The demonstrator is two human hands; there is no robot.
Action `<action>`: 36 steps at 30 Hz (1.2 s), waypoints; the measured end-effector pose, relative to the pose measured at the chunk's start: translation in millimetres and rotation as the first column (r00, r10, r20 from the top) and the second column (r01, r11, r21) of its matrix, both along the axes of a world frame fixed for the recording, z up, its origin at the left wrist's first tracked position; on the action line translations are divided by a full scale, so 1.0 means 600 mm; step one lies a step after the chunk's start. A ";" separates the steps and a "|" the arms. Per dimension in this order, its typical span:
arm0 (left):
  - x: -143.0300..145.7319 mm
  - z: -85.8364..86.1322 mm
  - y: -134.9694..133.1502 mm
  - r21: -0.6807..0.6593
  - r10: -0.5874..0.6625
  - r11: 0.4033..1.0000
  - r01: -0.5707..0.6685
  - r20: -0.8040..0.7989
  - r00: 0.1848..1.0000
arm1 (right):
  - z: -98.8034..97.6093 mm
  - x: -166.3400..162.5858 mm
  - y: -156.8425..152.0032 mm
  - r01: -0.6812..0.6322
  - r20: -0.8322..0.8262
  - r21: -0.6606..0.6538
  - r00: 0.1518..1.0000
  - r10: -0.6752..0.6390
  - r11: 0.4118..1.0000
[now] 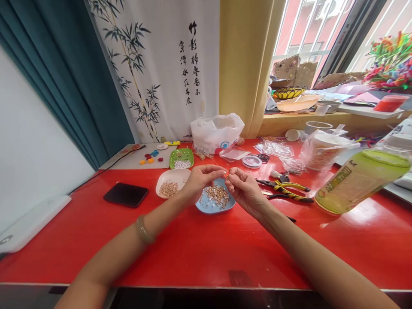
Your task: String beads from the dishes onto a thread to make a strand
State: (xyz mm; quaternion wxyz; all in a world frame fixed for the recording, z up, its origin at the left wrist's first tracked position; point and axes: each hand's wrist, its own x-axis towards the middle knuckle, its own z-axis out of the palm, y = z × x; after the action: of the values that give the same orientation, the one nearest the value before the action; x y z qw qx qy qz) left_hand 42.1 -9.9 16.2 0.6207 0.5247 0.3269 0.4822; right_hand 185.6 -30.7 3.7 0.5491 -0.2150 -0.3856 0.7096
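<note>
The left hand (206, 177) and right hand (242, 184) meet fingertip to fingertip, each with thumb and forefinger closed in a pinch around a tiny white and orange-red piece (226, 174), its exact form too small to tell. A pale bangle (144, 230) circles the left forearm. Just below the fingers, on the red surface (199, 253), sits a blue dish (210, 209) with a loose heap of gold beads (219, 196) in it. Beside it, partly behind the left forearm, a pale pink dish (161, 177) holds smaller gold beads (168, 189), and a green dish (190, 154) behind that carries pearly white beads (182, 164). A white plastic bag (215, 134) stands at the back, near the wall hanging (167, 64) painted with bamboo and characters. To the right of the hands lie a round white spool (252, 161), scissors (264, 158) touching or just beside it, crumpled clear packets (275, 148), and pliers (286, 189) with yellow-and-black handles. Farther right, a green-tinted bottle (357, 182) appears tilted, near a bagged cup (323, 148). On the left, a black phone (126, 195) lies flat, with small coloured pieces (150, 160) and a yellow tube (172, 143) beyond it. The windowsill bears a yellow basket (289, 92), a peach dish (298, 103) and bright multicoloured flowers (392, 66).
</note>
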 end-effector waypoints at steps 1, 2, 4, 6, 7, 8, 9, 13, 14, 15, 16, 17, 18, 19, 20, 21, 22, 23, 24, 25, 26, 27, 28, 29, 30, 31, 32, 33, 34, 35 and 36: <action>0.000 -0.001 0.000 -0.010 -0.008 1.000 0.009 0.005 1.000 | 0.000 0.000 0.000 0.003 0.004 -0.003 1.000 -0.003 1.000; 0.000 -0.001 0.001 -0.017 -0.014 1.000 0.015 0.010 1.000 | 0.000 0.000 0.000 0.010 0.009 -0.006 1.000 -0.010 1.000; 0.000 -0.002 0.001 -0.025 -0.017 1.000 0.018 0.021 1.000 | 0.001 0.001 0.000 0.023 0.023 -0.012 0.999 -0.023 1.000; 0.001 -0.002 0.001 -0.032 -0.015 0.999 0.015 0.029 0.999 | 0.002 0.001 -0.001 0.036 0.032 -0.014 0.999 -0.036 0.999; 0.001 -0.002 0.001 -0.035 -0.014 0.999 0.015 0.032 0.999 | 0.002 0.000 -0.001 0.045 0.036 -0.015 0.998 -0.044 0.999; 0.001 -0.001 0.001 -0.036 -0.012 0.999 0.013 0.035 0.999 | 0.003 0.000 -0.002 0.054 0.040 -0.016 0.998 -0.053 0.998; 0.001 -0.001 0.001 -0.037 -0.010 0.999 0.011 0.039 0.999 | 0.003 -0.001 -0.002 0.062 0.044 -0.017 0.997 -0.061 0.998; 0.002 -0.001 0.001 -0.035 -0.004 0.999 0.005 0.047 0.999 | 0.006 -0.003 -0.003 0.079 0.056 -0.015 0.995 -0.079 0.997; 0.002 -0.002 0.001 -0.034 -0.003 0.999 0.004 0.047 0.999 | 0.006 -0.004 -0.003 0.081 0.056 -0.012 0.995 -0.080 0.997; 0.002 -0.003 0.001 -0.033 -0.002 0.999 0.003 0.047 0.999 | 0.006 -0.003 -0.003 0.081 0.056 -0.008 0.995 -0.080 0.997; 0.002 -0.004 0.002 -0.032 -0.001 0.999 0.003 0.048 0.999 | 0.006 -0.003 -0.003 0.081 0.055 -0.004 0.995 -0.080 0.997; 0.002 -0.005 0.002 -0.030 -0.003 1.000 0.004 0.050 0.999 | 0.006 -0.003 -0.003 0.079 0.052 0.000 0.996 -0.078 0.997; 0.002 -0.005 0.002 -0.029 -0.007 1.000 0.008 0.051 0.999 | 0.006 -0.002 -0.003 0.076 0.049 0.003 0.996 -0.076 0.997; 0.002 -0.006 0.003 -0.029 -0.011 0.999 0.012 0.053 0.999 | 0.006 -0.002 -0.003 0.071 0.046 0.005 0.996 -0.071 0.997; 0.002 -0.006 0.003 -0.031 -0.015 0.999 0.017 0.055 0.998 | 0.006 -0.001 -0.004 0.067 0.042 0.004 0.997 -0.068 0.998; 0.002 -0.006 0.003 -0.036 -0.017 0.999 0.020 0.057 0.998 | 0.005 -0.001 -0.004 0.063 0.038 0.002 0.997 -0.063 0.998; 0.001 -0.005 0.003 -0.043 -0.018 0.999 0.021 0.059 0.998 | 0.005 -0.001 -0.005 0.060 0.035 -0.002 0.998 -0.059 0.998; 0.001 -0.005 0.003 -0.052 -0.016 0.998 0.020 0.061 0.998 | 0.005 0.000 -0.005 0.055 0.033 -0.008 0.998 -0.055 0.998; 0.001 -0.004 0.003 -0.061 -0.013 0.998 0.017 0.062 0.998 | 0.005 -0.001 -0.005 0.052 0.032 -0.014 0.998 -0.052 0.999; 0.001 -0.004 0.002 -0.069 -0.011 0.997 0.015 0.062 0.998 | 0.005 -0.001 -0.006 0.049 0.032 -0.020 0.998 -0.048 0.999; 0.001 -0.003 0.002 -0.075 -0.010 0.997 0.014 0.061 0.998 | 0.006 -0.001 -0.006 0.047 0.034 -0.025 0.998 -0.046 0.999; 0.001 -0.003 0.002 -0.078 -0.010 0.997 0.015 0.062 0.998 | 0.006 -0.001 -0.005 0.045 0.036 -0.028 0.998 -0.044 0.999; 0.001 -0.003 0.002 -0.078 -0.012 0.997 0.017 0.063 0.998 | 0.006 -0.001 -0.005 0.046 0.036 -0.029 0.998 -0.045 0.999; 0.001 -0.003 0.002 -0.078 -0.014 0.997 0.019 0.063 0.998 | 0.006 -0.002 -0.005 0.046 0.037 -0.030 0.998 -0.045 0.998; 0.001 -0.003 0.002 -0.075 -0.016 0.997 0.021 0.063 0.998 | 0.006 -0.002 -0.004 0.048 0.038 -0.032 0.998 -0.047 0.998; 0.001 -0.003 0.002 -0.072 -0.017 0.997 0.022 0.063 0.998 | 0.006 -0.002 -0.004 0.050 0.038 -0.034 0.998 -0.049 0.998; 0.001 -0.003 0.002 -0.070 -0.018 0.997 0.022 0.061 0.998 | 0.006 -0.002 -0.003 0.053 0.039 -0.035 0.998 -0.051 0.998; 0.001 -0.003 0.002 -0.067 -0.020 0.997 0.024 0.059 0.998 | 0.006 -0.002 -0.003 0.056 0.041 -0.035 0.998 -0.054 0.998; 0.001 -0.003 0.003 -0.064 -0.022 0.998 0.026 0.057 0.998 | 0.006 -0.001 -0.003 0.059 0.042 -0.035 0.997 -0.057 0.998; 0.001 -0.004 0.003 -0.060 -0.024 0.998 0.028 0.057 0.998 | 0.005 -0.001 -0.003 0.060 0.042 -0.034 0.997 -0.058 0.998; 0.002 -0.004 0.003 -0.056 -0.026 0.998 0.030 0.055 0.998 | 0.005 -0.001 -0.003 0.059 0.041 -0.032 0.997 -0.058 0.998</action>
State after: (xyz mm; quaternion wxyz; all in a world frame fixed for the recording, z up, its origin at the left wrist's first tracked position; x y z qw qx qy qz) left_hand 43.0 -8.0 13.9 0.6506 0.4983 0.3162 0.4780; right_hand 185.0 -32.5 6.9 0.5582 -0.2495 -0.3785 0.6949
